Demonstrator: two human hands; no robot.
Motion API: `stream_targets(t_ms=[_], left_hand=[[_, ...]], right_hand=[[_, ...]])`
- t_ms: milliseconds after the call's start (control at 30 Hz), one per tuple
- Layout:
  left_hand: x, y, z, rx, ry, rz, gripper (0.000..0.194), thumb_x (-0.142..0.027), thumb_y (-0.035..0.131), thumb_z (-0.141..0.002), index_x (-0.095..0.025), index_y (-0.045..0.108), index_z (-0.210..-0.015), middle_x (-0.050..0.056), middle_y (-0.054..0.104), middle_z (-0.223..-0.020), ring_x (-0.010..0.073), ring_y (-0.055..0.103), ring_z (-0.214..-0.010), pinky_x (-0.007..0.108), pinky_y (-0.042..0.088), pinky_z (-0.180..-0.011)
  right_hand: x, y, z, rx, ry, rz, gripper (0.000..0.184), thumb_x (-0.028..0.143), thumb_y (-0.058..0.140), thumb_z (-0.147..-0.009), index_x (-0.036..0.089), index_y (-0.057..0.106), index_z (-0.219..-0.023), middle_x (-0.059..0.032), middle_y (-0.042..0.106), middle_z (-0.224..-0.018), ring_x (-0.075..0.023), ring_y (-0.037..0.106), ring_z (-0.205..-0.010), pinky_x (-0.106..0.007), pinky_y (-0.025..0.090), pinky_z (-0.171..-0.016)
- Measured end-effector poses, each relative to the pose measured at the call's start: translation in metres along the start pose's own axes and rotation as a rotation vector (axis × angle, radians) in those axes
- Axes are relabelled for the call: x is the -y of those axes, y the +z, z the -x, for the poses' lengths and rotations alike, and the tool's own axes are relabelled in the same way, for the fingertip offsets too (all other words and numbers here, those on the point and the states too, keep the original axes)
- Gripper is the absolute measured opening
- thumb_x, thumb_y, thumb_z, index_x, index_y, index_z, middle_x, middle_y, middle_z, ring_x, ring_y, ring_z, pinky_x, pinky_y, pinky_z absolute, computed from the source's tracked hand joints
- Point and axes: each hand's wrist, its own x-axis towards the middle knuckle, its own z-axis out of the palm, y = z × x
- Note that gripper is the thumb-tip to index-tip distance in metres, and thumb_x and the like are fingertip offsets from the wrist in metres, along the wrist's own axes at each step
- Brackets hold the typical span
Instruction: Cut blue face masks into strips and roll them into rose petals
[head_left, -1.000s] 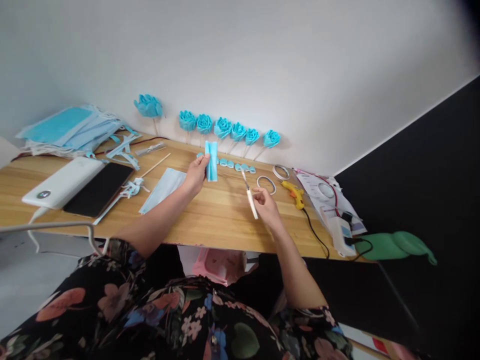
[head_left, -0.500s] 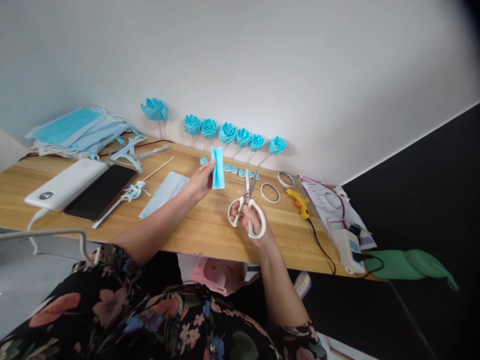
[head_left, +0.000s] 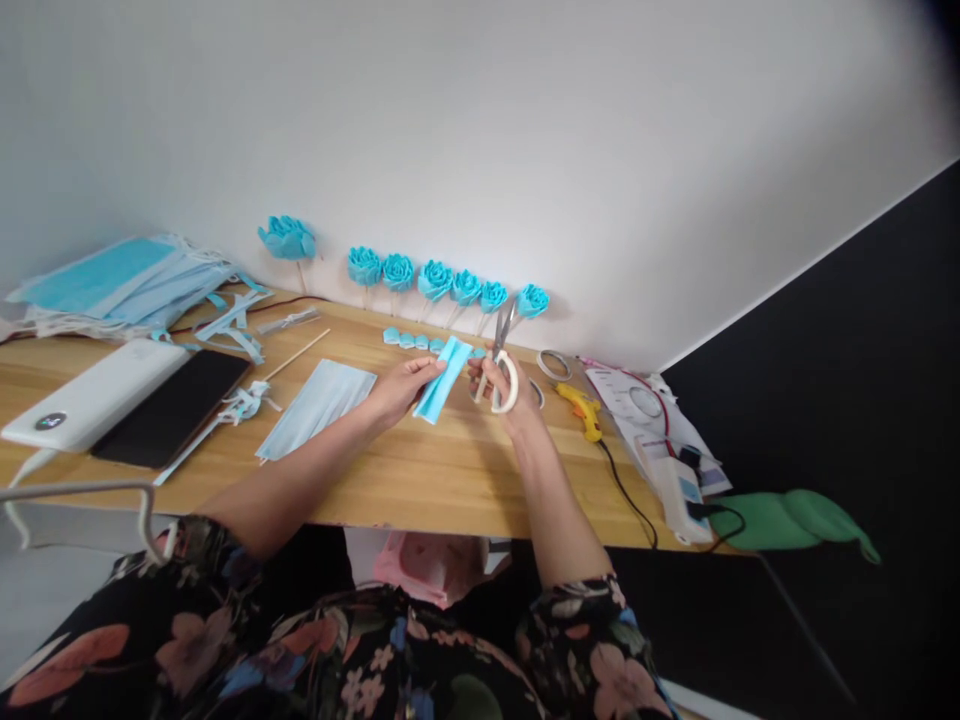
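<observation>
My left hand (head_left: 401,390) pinches a folded strip of light-blue mask fabric (head_left: 444,382) by its left edge, tilted above the table. A pair of white-handled scissors (head_left: 504,372) sits in my right hand (head_left: 514,395), fingers in the handle loops and the blades pointing up and away, slightly apart. The blades stand clear of the fabric strip, to its right. Behind the strip runs a row of small blue cut pieces (head_left: 406,341), partly hidden by it. Left of my left hand lies a pale blue face mask (head_left: 319,408).
Several blue fabric roses (head_left: 435,281) on sticks lean against the wall. At left are a stack of masks (head_left: 127,280), a white power bank (head_left: 94,392), a phone (head_left: 174,408) and fabric scraps (head_left: 234,325). Rightward lie a tape roll (head_left: 553,365), yellow glue gun (head_left: 580,408) and power strip (head_left: 682,500).
My right hand has turned the scissors upright, raised them and brought them nearer the strip. The strip has tilted from upright to slanting right. The camera view has shifted a little.
</observation>
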Motion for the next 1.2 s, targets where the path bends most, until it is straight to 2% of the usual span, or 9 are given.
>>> stream_targets(t_ms=[100, 200, 300, 433, 733, 867, 1000, 1100, 1200], left_hand=[[0.006, 0.001, 0.002, 0.052, 0.018, -0.115, 0.046, -0.058, 0.085, -0.071, -0.019, 0.060, -0.067, -0.004, 0.046, -0.058, 0.0085, 0.035, -0.050, 0.025, 0.022, -0.047], [0.006, 0.001, 0.003, 0.056, -0.002, -0.191, 0.044, -0.057, 0.080, -0.077, -0.019, 0.060, -0.065, -0.004, 0.044, -0.056, 0.0085, 0.034, -0.048, 0.025, 0.021, -0.046], [0.004, 0.002, 0.003, 0.072, 0.005, -0.257, 0.044, -0.053, 0.080, -0.079, -0.019, 0.058, -0.062, -0.004, 0.044, -0.053, 0.0083, 0.034, -0.046, 0.025, 0.022, -0.046], [0.004, 0.002, 0.003, 0.187, -0.016, -0.336, 0.043, -0.048, 0.081, -0.079, -0.020, 0.057, -0.057, -0.002, 0.049, -0.052, 0.0101, 0.043, -0.047, 0.025, 0.030, -0.048], [0.013, -0.005, 0.000, 0.299, -0.140, -0.358, 0.031, -0.038, 0.085, -0.075, -0.020, 0.064, -0.059, 0.001, 0.060, -0.053, 0.0108, 0.048, -0.047, 0.024, 0.033, -0.047], [0.009, -0.002, 0.001, 0.264, -0.124, -0.389, 0.025, -0.031, 0.084, -0.076, -0.019, 0.066, -0.063, 0.001, 0.063, -0.060, 0.0113, 0.052, -0.052, 0.024, 0.037, -0.052], [0.005, 0.004, 0.002, 0.198, -0.030, -0.305, 0.013, -0.026, 0.082, -0.076, -0.020, 0.073, -0.083, 0.001, 0.070, -0.079, 0.0140, 0.060, -0.068, 0.024, 0.045, -0.062], [0.006, 0.006, 0.002, 0.165, -0.044, -0.271, 0.014, -0.021, 0.083, -0.074, -0.019, 0.070, -0.078, -0.001, 0.065, -0.073, 0.0140, 0.059, -0.066, 0.025, 0.045, -0.061], [0.008, 0.003, 0.001, 0.055, -0.040, -0.256, 0.014, -0.023, 0.083, -0.074, -0.018, 0.070, -0.076, -0.001, 0.063, -0.068, 0.0131, 0.055, -0.060, 0.025, 0.041, -0.056]], right_hand=[[-0.001, 0.009, -0.008, 0.067, -0.022, -0.013, 0.065, 0.060, 0.087, -0.062, 0.027, 0.059, -0.111, 0.0045, 0.061, -0.085, -0.0120, 0.061, -0.068, -0.026, 0.050, -0.057], [-0.003, 0.013, -0.017, 0.059, -0.051, 0.074, 0.062, 0.049, 0.090, -0.060, 0.027, 0.061, -0.110, 0.0061, 0.057, -0.083, -0.0095, 0.054, -0.065, -0.024, 0.046, -0.055], [-0.004, 0.012, -0.022, 0.063, -0.096, 0.153, 0.059, 0.041, 0.090, -0.061, 0.027, 0.061, -0.110, 0.0060, 0.056, -0.081, -0.0101, 0.053, -0.067, -0.023, 0.045, -0.057], [-0.010, 0.004, -0.023, 0.075, -0.165, 0.145, 0.054, 0.043, 0.087, -0.065, 0.028, 0.061, -0.110, 0.0049, 0.058, -0.082, -0.0118, 0.053, -0.070, -0.025, 0.046, -0.062], [-0.029, -0.009, -0.027, -0.048, -0.238, 0.113, 0.053, 0.048, 0.079, -0.073, 0.031, 0.060, -0.119, 0.0023, 0.055, -0.088, -0.0141, 0.056, -0.078, -0.029, 0.049, -0.069], [-0.029, -0.012, -0.028, -0.063, -0.260, 0.124, 0.050, 0.046, 0.076, -0.076, 0.032, 0.059, -0.121, 0.0019, 0.055, -0.089, -0.0142, 0.056, -0.079, -0.029, 0.049, -0.070], [-0.029, -0.005, -0.024, -0.030, -0.235, 0.105, 0.051, 0.046, 0.081, -0.072, 0.030, 0.060, -0.115, 0.0028, 0.056, -0.086, -0.0135, 0.055, -0.076, -0.029, 0.051, -0.070], [-0.030, 0.003, -0.021, -0.015, -0.182, 0.095, 0.057, 0.050, 0.086, -0.066, 0.029, 0.059, -0.113, 0.0038, 0.058, -0.085, -0.0130, 0.056, -0.074, -0.028, 0.051, -0.066], [-0.031, 0.009, -0.019, 0.009, -0.141, 0.054, 0.061, 0.052, 0.086, -0.066, 0.029, 0.058, -0.115, 0.0045, 0.059, -0.085, -0.0115, 0.057, -0.068, -0.025, 0.049, -0.058]])
